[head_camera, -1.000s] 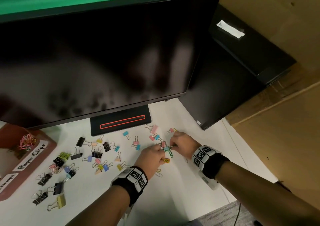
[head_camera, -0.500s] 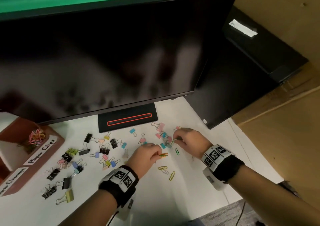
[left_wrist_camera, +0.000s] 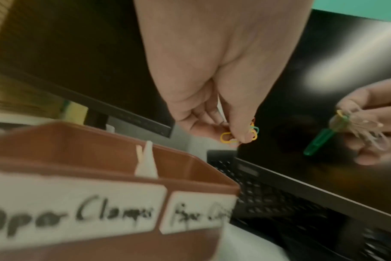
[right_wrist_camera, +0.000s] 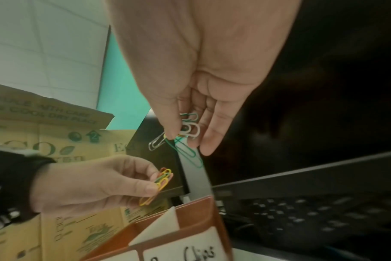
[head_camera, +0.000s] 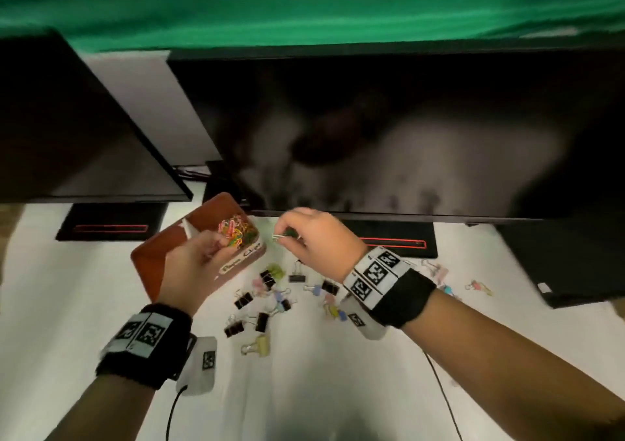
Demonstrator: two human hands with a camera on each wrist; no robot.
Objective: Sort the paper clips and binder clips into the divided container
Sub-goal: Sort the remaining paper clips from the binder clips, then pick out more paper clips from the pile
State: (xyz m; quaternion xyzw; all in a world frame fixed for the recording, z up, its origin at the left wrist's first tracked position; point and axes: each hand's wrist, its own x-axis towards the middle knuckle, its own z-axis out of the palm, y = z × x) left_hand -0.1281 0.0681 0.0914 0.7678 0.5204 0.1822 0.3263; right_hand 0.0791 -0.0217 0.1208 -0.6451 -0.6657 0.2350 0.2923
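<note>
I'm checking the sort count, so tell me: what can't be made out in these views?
- How many colored paper clips the left hand pinches: they overlap, right wrist view.
- The brown divided container's clamps compartment contents: left hand covers it in head view, the wall hides it in wrist views.
- The right label: blurred, left wrist view.
- Right hand's white and green clips: tangled, uncountable.

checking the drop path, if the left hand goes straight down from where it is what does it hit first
Most likely the paper clips already heaped in the brown container: the left hand, pinching its own clips, hangs above that compartment, though depth is unclear.
</note>
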